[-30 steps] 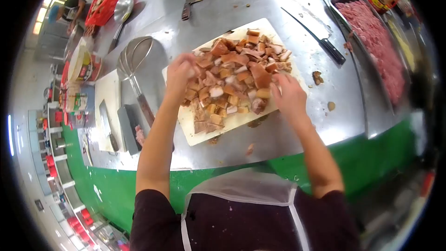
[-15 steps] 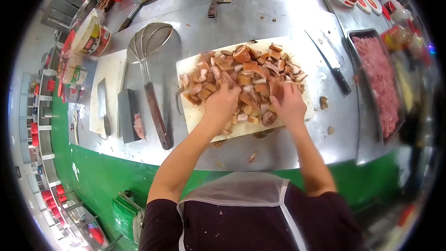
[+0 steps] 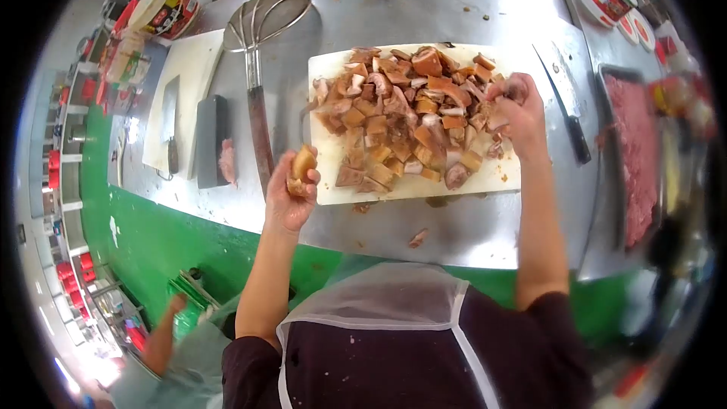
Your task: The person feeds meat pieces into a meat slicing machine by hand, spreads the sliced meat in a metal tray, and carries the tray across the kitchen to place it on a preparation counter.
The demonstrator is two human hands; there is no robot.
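A heap of cut brown meat chunks point(image 3: 424, 125), many with skin on, covers much of the white cutting board point(image 3: 333, 195). My left hand point(image 3: 286, 208) is off the board's lower left corner, palm up, with its fingers curled round a yellowish-brown meat piece point(image 3: 304, 165). Over the heap's right edge, my right hand point(image 3: 528, 117) has its fingers bent around a dark meat piece point(image 3: 516, 89), partly hidden by the fingers.
A wire strainer point(image 3: 257, 106) lies left of the board, beside a sharpening stone point(image 3: 211, 140) and a cleaver point(image 3: 170, 110). To the right are a long knife point(image 3: 564, 110) and a tray of minced meat point(image 3: 632, 159). Another person's arm point(image 3: 161, 341) shows at lower left.
Both hands have come out of the heap's middle: my left hand moved left and towards me with a meat piece, my right hand up and right. Another person's arm has appeared at lower left.
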